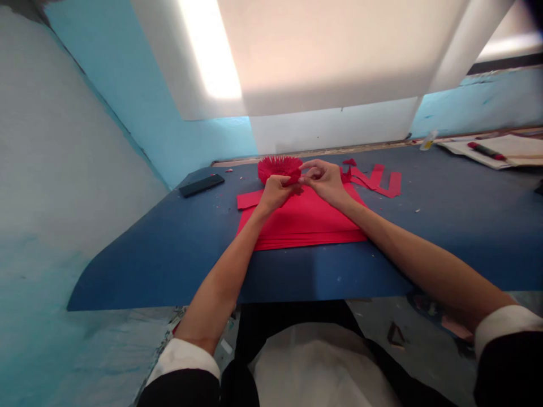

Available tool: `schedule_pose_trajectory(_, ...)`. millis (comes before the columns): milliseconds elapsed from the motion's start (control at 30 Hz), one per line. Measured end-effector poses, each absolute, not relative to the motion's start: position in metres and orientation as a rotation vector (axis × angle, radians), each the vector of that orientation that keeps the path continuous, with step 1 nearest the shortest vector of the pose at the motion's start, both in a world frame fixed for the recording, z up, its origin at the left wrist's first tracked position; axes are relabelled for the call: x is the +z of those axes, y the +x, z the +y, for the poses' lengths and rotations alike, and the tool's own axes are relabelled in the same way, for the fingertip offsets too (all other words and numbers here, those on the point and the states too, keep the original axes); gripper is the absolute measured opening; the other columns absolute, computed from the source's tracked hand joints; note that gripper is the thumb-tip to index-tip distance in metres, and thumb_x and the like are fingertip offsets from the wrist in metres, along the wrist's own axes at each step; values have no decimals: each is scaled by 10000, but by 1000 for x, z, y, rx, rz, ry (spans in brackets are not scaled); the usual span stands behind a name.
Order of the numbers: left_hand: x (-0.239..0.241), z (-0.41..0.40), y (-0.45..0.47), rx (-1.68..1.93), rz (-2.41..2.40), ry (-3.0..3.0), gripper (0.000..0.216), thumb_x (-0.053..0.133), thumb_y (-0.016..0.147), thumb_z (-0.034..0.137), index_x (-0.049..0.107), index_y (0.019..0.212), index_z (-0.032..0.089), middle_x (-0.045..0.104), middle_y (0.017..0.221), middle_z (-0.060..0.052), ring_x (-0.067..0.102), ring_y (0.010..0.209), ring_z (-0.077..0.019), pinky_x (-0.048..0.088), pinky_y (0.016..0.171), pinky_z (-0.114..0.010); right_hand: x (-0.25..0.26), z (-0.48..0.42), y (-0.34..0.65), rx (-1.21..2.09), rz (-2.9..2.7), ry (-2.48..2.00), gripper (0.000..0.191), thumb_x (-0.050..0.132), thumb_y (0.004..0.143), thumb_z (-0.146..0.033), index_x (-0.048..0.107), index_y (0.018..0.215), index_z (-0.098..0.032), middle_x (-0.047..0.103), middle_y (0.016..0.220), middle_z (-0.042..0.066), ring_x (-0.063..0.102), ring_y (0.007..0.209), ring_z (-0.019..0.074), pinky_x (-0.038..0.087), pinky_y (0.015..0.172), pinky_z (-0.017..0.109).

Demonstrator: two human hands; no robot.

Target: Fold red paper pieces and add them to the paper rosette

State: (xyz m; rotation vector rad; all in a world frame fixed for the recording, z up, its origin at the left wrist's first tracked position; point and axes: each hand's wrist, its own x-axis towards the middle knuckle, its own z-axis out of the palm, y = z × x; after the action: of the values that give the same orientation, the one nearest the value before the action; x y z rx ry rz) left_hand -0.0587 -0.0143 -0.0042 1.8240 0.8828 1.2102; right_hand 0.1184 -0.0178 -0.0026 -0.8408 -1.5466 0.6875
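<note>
A stack of red paper sheets (303, 223) lies on the blue tabletop (169, 249) in front of me. Above its far edge my left hand (275, 191) and my right hand (324, 180) meet, both with fingers pinched on a small red paper piece (294, 182) held between them. Just behind the hands sits a red fringed paper flower (279, 167). Cut red strips (377, 181) lie to the right of my right hand.
A black phone (201, 185) lies at the table's left rear. At the far right are white papers (500, 150) with a red marker (486, 150) and a small glue bottle (428, 140). Blue walls stand behind and to the left.
</note>
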Motion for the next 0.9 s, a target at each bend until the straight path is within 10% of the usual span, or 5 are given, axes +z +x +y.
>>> schedule_pose_trajectory(667, -4, -17, -64, 1103, 849, 1720, 262, 858, 839, 253, 726, 671, 103, 733, 610, -58, 620, 521, -94, 505, 554, -223, 0, 7, 146, 744, -1353, -778, 567, 876, 738, -676, 522, 935, -279, 606, 679, -42, 539, 604, 148, 445, 574, 304)
schedule_pose_trajectory(900, -5, -21, -66, 1016, 740, 1722, 383, 924, 772, 457, 770, 768, 106, 745, 654, -64, 658, 581, -114, 533, 597, -245, -7, -6, 135, 801, -1922, -790, 576, 656, 952, -629, 531, 564, -222, 543, 516, -6, 484, 516, 119, 373, 549, 288)
